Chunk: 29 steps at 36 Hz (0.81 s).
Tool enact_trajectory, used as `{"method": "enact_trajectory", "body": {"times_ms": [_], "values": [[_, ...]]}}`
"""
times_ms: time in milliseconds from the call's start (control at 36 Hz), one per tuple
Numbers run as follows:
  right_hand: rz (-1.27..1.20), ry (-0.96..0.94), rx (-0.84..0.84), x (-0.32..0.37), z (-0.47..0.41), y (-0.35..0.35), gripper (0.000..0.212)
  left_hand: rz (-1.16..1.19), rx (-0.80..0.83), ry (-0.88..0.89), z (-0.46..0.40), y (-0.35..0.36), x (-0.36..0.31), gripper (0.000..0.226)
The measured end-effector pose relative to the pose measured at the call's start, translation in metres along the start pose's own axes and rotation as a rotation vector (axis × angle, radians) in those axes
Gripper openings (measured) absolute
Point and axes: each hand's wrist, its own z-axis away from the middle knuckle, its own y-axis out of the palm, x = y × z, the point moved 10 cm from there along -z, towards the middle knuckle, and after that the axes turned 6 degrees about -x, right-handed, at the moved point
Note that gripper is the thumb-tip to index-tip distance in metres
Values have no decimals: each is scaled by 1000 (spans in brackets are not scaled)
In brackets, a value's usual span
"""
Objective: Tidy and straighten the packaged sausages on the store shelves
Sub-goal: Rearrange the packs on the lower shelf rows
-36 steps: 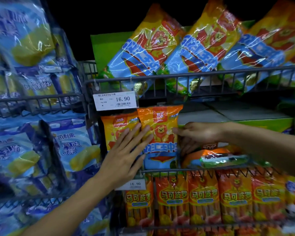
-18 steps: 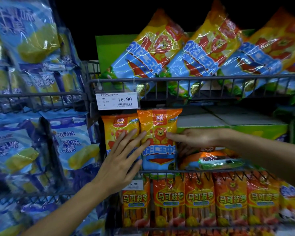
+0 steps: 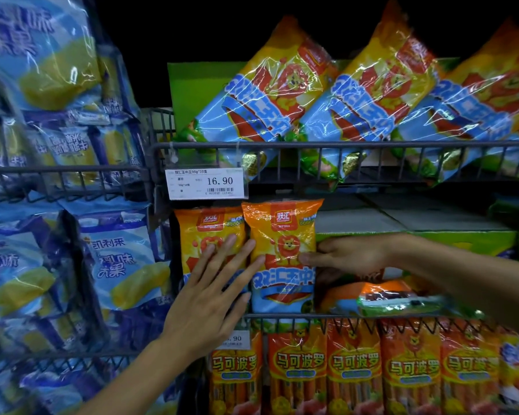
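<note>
Hands on two orange sausage packs standing on the middle wire shelf.

Blue bags [image 3: 111,265] with yellow corn pictures fill the racks on the far left. Next, the left hand [image 3: 210,298] lies flat with straight, spread fingers on the left orange pack [image 3: 204,235], and its fingertips reach the edge of the right orange pack [image 3: 282,253]. Both packs stand upright, side by side and touching, under a white price tag [image 3: 206,183] that says 16.90. The right hand [image 3: 346,256] holds the right side of the right orange pack, thumb on the front, the other fingers hidden behind. Another pack [image 3: 381,298] lies flat on its side just right of them. Big tilted bags [image 3: 270,94] lean on the shelf above. Long red sausage packs [image 3: 354,366] stand in a row on the shelf below.
</note>
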Motion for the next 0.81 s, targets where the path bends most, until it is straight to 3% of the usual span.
{"method": "enact_trajectory", "body": {"times_ms": [83, 278, 417, 528, 639, 806], "values": [[-84, 13, 98, 9, 2, 9, 58, -35, 19, -8, 1, 4, 1, 59], [-14, -5, 26, 17, -2, 10, 48, -26, 10, -21, 1, 3, 1, 59], [82, -20, 36, 12, 2, 7, 81, -14, 22, -28, -1, 3, 1, 58], [156, -16, 36, 13, 2, 6, 75, -36, 49, -24, -1, 6, 1, 58], [133, -14, 51, 12, 3, 8, 91, -44, 59, -16, -1, 6, 0, 59], [151, -15, 76, 1, 29, 5, 82, -24, 64, -46, -4, -2, 0, 60]]}}
